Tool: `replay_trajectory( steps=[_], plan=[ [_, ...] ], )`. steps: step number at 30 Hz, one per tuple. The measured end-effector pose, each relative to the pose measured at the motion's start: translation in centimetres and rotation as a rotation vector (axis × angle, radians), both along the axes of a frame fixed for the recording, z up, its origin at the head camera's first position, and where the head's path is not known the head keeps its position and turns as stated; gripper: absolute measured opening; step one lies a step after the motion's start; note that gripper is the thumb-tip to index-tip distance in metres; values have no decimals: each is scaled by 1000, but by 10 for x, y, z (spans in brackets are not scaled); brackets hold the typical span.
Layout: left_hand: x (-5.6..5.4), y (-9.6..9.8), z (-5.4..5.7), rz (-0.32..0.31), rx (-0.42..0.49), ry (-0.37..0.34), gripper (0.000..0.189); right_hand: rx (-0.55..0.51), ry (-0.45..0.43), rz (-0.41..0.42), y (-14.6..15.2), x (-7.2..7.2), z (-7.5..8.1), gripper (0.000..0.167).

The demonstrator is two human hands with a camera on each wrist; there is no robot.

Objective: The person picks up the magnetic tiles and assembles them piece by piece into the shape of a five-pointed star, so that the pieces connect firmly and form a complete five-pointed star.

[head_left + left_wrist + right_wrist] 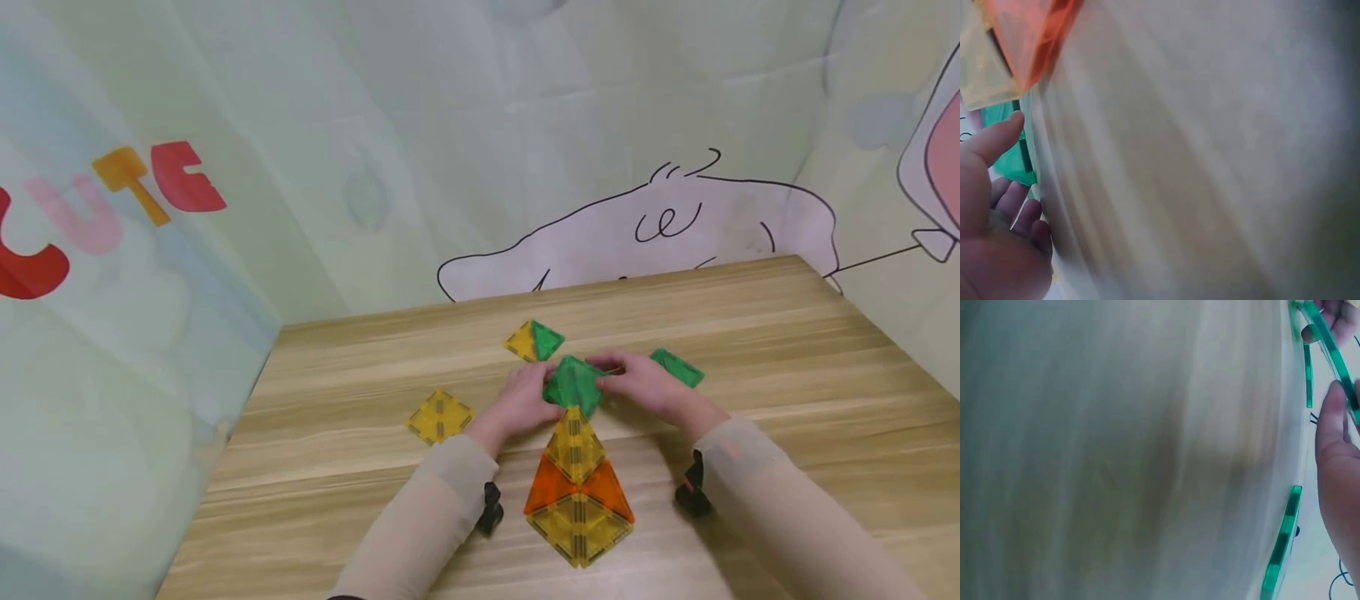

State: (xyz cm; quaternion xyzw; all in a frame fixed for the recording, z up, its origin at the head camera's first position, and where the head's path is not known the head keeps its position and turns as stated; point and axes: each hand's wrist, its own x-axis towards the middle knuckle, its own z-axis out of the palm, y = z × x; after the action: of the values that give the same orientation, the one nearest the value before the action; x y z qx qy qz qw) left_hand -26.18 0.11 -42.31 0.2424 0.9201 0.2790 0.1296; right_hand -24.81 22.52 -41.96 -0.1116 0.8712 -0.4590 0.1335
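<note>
Beyond a built piece of translucent yellow and orange magnetic tiles (579, 492), both hands hold green magnetic tiles (573, 385). My left hand (523, 398) grips them from the left. In the left wrist view its thumb (1005, 134) lies on the green tile (1013, 150), with the other fingers curled below. My right hand (641, 385) pinches a raised, tilted green tile (1330, 353) from the right; its thumb shows along the edge in the right wrist view. Fingertips of the left hand (1338, 322) appear at that tile's far end.
A yellow tile pair (440, 417) lies flat to the left on the wooden table (337, 483). Behind the hands lies a yellow tile (521, 342) joined to a green one (547, 340). Another green tile (677, 368) lies just past the right hand. A printed curtain (450, 150) hangs behind.
</note>
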Motion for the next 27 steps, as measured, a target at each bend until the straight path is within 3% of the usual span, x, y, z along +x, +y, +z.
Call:
replay_trajectory(
  steps=[6,13,18,23,27],
  plan=[
    [-5,-2,1,73,268,-91,59,-142,-5,-86,-7,-3,0,44],
    [-7,-5,20,201,522,-163,34,-421,-82,-112,-13,6,14,40],
    [2,-17,26,197,662,-268,32,-540,-138,-37,-15,14,21,40],
    [18,-37,25,132,775,-363,35,-617,-184,100,-22,18,24,34],
    [33,-54,25,114,800,-388,39,-539,-177,176,-34,21,28,27]
  ],
)
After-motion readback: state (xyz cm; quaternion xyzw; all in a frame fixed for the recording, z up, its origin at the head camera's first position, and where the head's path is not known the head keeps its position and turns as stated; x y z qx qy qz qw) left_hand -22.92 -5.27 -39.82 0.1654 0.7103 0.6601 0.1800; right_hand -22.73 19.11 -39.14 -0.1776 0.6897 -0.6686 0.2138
